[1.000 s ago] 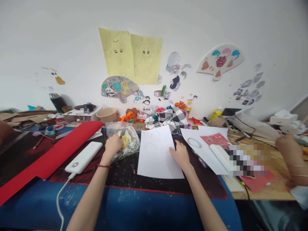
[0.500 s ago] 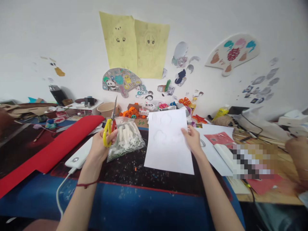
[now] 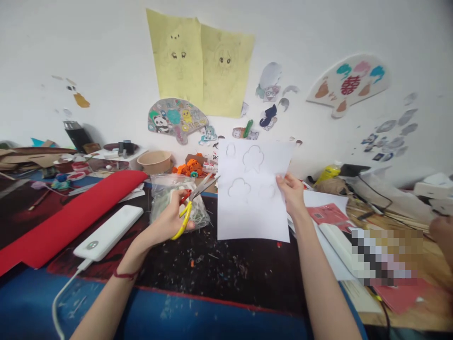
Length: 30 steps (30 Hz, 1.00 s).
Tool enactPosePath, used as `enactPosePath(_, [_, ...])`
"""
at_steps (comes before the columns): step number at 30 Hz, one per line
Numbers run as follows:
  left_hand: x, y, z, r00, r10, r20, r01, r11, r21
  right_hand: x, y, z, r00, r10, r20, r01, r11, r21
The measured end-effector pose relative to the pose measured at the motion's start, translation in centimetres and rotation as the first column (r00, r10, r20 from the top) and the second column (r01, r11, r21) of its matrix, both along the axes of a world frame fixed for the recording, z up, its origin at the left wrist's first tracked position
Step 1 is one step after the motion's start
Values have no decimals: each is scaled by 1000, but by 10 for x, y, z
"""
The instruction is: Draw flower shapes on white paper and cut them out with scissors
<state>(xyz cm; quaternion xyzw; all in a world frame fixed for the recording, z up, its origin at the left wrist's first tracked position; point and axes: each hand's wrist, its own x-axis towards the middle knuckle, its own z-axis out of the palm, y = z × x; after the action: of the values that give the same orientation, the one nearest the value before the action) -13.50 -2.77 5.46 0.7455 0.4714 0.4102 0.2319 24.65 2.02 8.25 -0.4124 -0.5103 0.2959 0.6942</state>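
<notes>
My left hand (image 3: 170,217) is closed on a pair of scissors (image 3: 185,218) with yellow and red handles. The blades are slightly parted, and their tips point right, close to the left edge of a white sheet of paper (image 3: 253,212). Pencil outlines of cloud-like shapes show on the sheet. My right hand (image 3: 292,189) pinches its right edge and holds it upright above the dark mat (image 3: 226,274). Behind the scissors lies a clear plastic bag (image 3: 201,215) with pale pieces and strings, partly hidden by my left hand.
A white power bank (image 3: 109,231) with a cable and a long red sheet (image 3: 78,212) lie to the left. Red packets (image 3: 329,215) and white paper (image 3: 322,241) are on the right. A blurred hand of another person (image 3: 442,236) shows at the right edge.
My left hand has turned the scissors from pointing up to pointing right, toward the paper, and their blades have parted. My right hand has raised the sheet, and its drawings show more clearly.
</notes>
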Motion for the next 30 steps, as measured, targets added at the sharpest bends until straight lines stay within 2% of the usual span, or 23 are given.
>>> enactPosePath(6, [-10, 18, -7, 973, 55, -223, -76, 993, -87, 11, 19, -7, 999, 36, -16, -36, 999, -28])
enactPosePath(10, [-11, 19, -9, 960, 36, -279, -77, 987, -137, 18, 22, -10, 998, 52, -20, -53, 998, -41])
enactPosePath(15, [-13, 17, -9, 951, 83, -298, -128, 982, -137, 20, 17, -8, 999, 47, -17, -48, 999, -18])
enactPosePath(20, [-7, 13, -10, 944, 4, -330, -59, 986, -157, 18, 13, -7, 998, 59, -4, -59, 998, 4])
enactPosePath(30, [11, 11, -11, 924, -42, -381, -19, 987, -157, 10, 16, -10, 992, 116, 46, -117, 993, 21])
